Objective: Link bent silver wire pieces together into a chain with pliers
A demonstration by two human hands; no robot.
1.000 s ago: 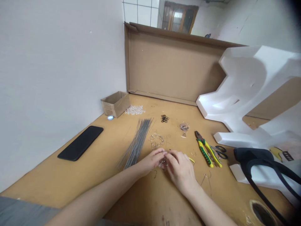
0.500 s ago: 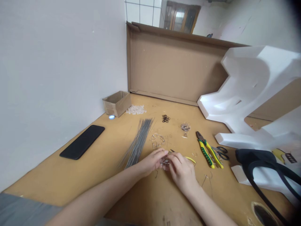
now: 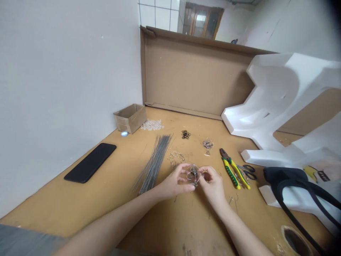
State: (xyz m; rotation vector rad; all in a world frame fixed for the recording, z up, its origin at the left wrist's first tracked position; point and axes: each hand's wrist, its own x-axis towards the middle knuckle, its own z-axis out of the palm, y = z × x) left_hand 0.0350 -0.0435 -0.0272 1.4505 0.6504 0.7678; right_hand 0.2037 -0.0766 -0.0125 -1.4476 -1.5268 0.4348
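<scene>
The person's left hand (image 3: 176, 181) and right hand (image 3: 212, 183) held a small cage of bent wire (image 3: 194, 175) between them, above a yellow-brown workbench (image 3: 80, 199). Both hands were closed in a pinch: the thumb and fingertips of each hand pressed the cage from its own side, the left hand from 9 o'clock and the right hand from 3 o'clock.

Near the hands, at 10 o'clock, lay a long bundle of thin metal rods (image 3: 154, 165). At 11 o'clock, just beyond the left hand, was a small heap of bent wire pieces (image 3: 177, 159). At 12 o'clock were black rubber rings (image 3: 185, 134) and, a little to the right, a small clump of wire (image 3: 208, 144). At 3 o'clock lay pliers with green and yellow handles (image 3: 234, 173), just beside a pair of scissors (image 3: 248, 171). Farther away, at 10 o'clock, stood a small open cardboard box (image 3: 130, 118) with clear beads (image 3: 152, 124) beside it, and at 9 o'clock lay a black smartphone (image 3: 90, 163).
</scene>
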